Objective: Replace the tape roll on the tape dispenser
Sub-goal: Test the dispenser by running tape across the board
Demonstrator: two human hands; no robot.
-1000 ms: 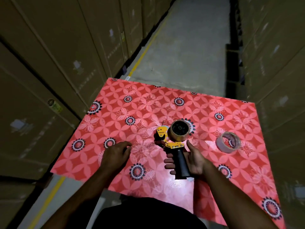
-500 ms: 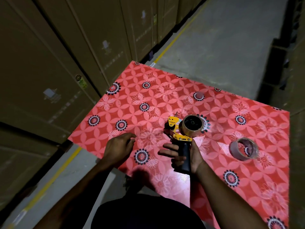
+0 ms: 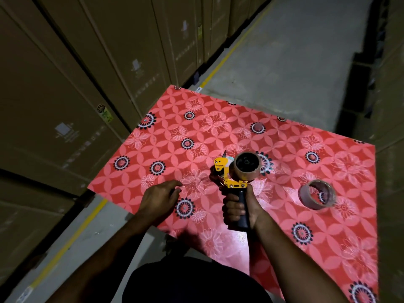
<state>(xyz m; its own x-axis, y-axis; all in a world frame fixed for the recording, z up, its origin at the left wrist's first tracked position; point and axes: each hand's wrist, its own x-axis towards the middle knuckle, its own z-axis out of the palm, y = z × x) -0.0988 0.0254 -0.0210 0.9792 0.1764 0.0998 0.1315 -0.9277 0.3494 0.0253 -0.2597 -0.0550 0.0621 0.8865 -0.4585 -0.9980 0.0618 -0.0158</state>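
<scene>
Cardboard cartons (image 3: 72,106) wall both sides of a concrete aisle (image 3: 290,53), and across it sits one table (image 3: 170,136) under a glossy red cloth printed with flowers and black-and-white rosettes.

Head view: two bare hands, one tape dispenser, two rolls. The right hand (image 3: 239,207) is wrapped tight around the dispenser's black grip, fingers curled over the front and thumb along the side. The tape dispenser (image 3: 231,176), yellow metal frame with a serrated blade at its far tip, rises just beyond that hand. On its hub sits a brownish tape roll (image 3: 247,166), round with a dark core. A second tape roll (image 3: 317,194), a thin translucent ring, lies tilted on the cloth well to the right of the right hand and apart from everything.

The left hand (image 3: 160,199) hovers to the left of the dispenser, holding nothing, fingers loosely curled and reaching forward; whether the fingertips touch the cloth is hard to say in the dim light.

Beyond both hands the cloth is bare to its far edge. The near edge runs under the forearms, and the left corner juts just outside the left hand, above a yellow floor line (image 3: 72,239).
</scene>
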